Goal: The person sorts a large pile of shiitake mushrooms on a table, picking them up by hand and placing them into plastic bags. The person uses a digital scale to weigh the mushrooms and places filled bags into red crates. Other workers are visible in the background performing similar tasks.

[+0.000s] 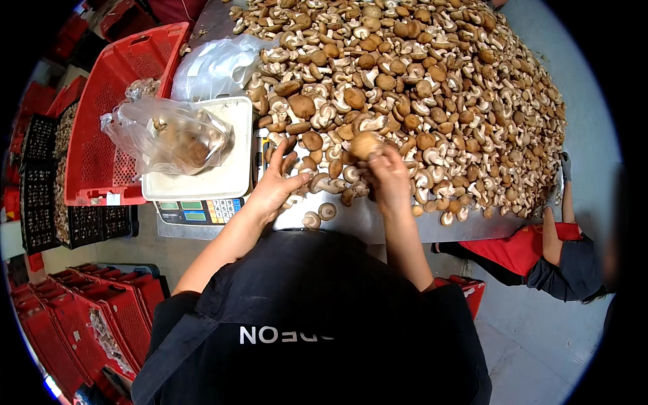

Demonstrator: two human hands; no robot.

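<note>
My right hand [391, 178] grips a blurred shiitake mushroom [364, 145] by its side, just over the near edge of a large mushroom pile [425, 91]. At the pile's left front corner, my left hand [273, 187] rests with thumb and fingers apart, beside loose mushrooms and with nothing plainly held. To its left stands a digital scale, its pale tray [238, 147] carrying a clear plastic bag [177, 136] partly filled with mushrooms. Two small mushrooms [327, 211] lie apart on the metal table [354, 223] near my body.
A red plastic crate [93, 136] with a bagged bundle stands left of the scale. Behind the scale lie clear plastic bags [217, 66]. Stacked red crates [91, 314] and black crates [38, 202] fill the left floor. A gloved co-worker [547, 253] works at the table's right end.
</note>
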